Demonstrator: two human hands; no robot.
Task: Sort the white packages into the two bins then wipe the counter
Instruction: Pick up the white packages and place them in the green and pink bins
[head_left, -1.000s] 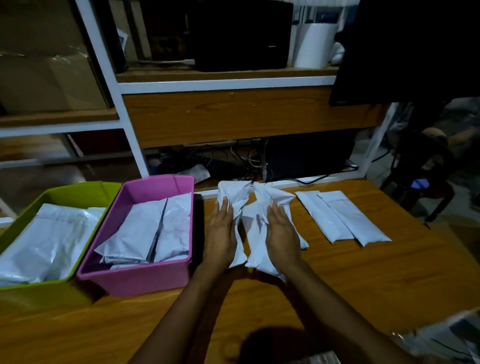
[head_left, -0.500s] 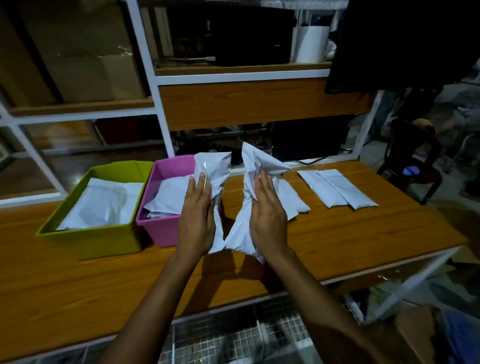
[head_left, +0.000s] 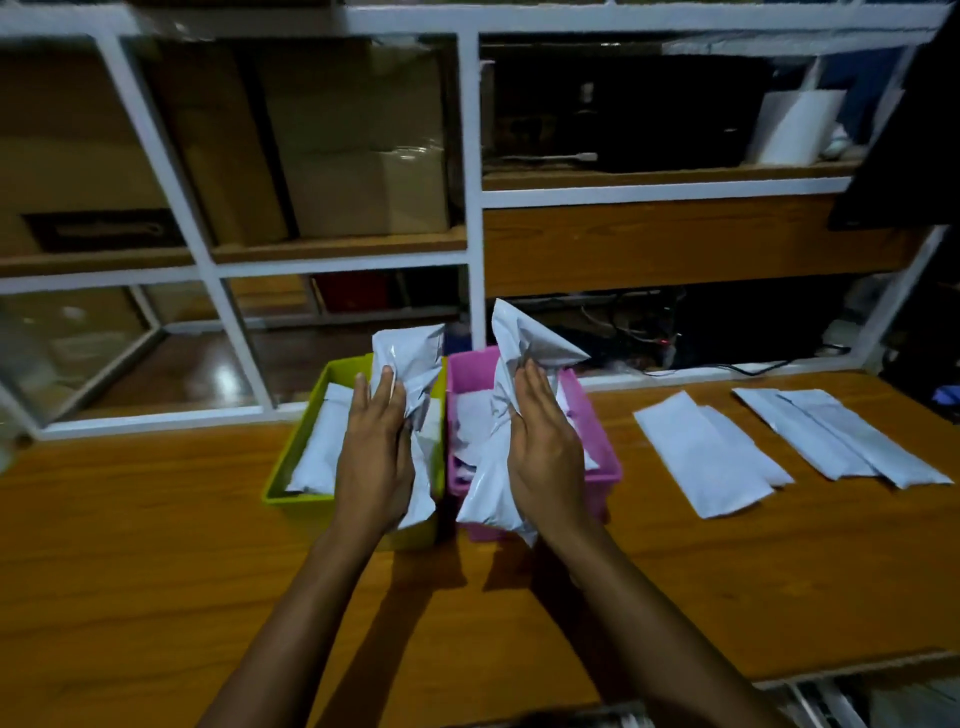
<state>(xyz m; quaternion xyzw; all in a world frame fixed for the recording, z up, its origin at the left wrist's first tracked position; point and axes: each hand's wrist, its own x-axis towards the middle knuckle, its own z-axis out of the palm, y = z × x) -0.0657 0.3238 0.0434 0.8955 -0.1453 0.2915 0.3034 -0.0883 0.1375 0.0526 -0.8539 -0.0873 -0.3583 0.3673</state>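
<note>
Two hands up, one white package each. Left hand (head_left: 376, 457) holds the left package (head_left: 410, 358) over the green bin (head_left: 306, 509), toward its right side. Right hand (head_left: 545, 457) holds the right package (head_left: 524, 338) over the pink bin (head_left: 467, 374). Fingers lie along each package's near face; thumbs hidden. Both packages are crumpled and roughly upright. Bins sit side by side on the table (head_left: 156, 545), each with packages inside: green stack (head_left: 322, 447), pink stack (head_left: 467, 421). Right of the bins, flat on the table: near pair (head_left: 701, 457) and right pair (head_left: 852, 441). White shelf frame (head_left: 470, 182) behind.
</note>
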